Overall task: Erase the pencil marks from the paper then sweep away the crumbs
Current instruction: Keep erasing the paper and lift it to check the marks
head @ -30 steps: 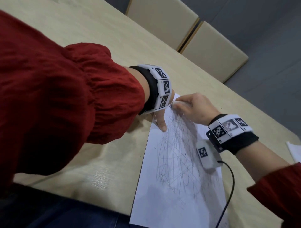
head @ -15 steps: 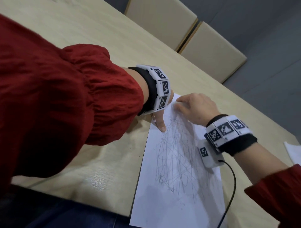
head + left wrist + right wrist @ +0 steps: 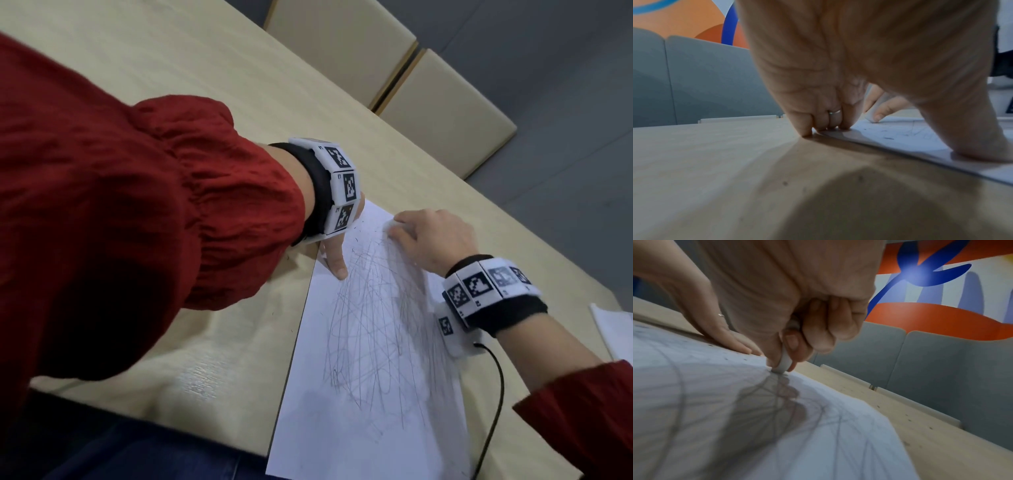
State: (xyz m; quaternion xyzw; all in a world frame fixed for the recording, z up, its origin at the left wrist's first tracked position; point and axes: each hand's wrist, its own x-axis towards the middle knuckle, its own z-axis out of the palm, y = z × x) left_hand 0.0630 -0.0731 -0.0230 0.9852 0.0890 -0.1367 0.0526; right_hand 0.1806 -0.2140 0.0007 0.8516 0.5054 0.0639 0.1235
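Pale wooden table (image 3: 212,68), spreading wide, with two beige chair backs (image 3: 442,113) pushed against its far edge. Upon it, a white sheet of paper (image 3: 342,438), lying flat near the front edge, covered over its middle with a tangle of grey pencil marks (image 3: 373,335); far end of the sheet mostly clean. Another white sheet corner (image 3: 613,329) at the right margin, well apart. Red sleeve (image 3: 120,212) filling the left of the head view, tagged wristbands on both wrists.

Left hand (image 3: 337,255) planted on the sheet's left edge near the far corner, thumb stretched flat on the paper, the other fingers (image 3: 818,121) straight and pressed tip-down where paper meets table, holding nothing; thin ring on one finger.

Right hand (image 3: 433,236) curled at the far end of the scribble, thumb and fingers pinching a small white eraser (image 3: 784,363), its lower end touching the paper.

Dark crumbs (image 3: 888,138) scattered on the sheet between the two hands, a few more on the bare table.
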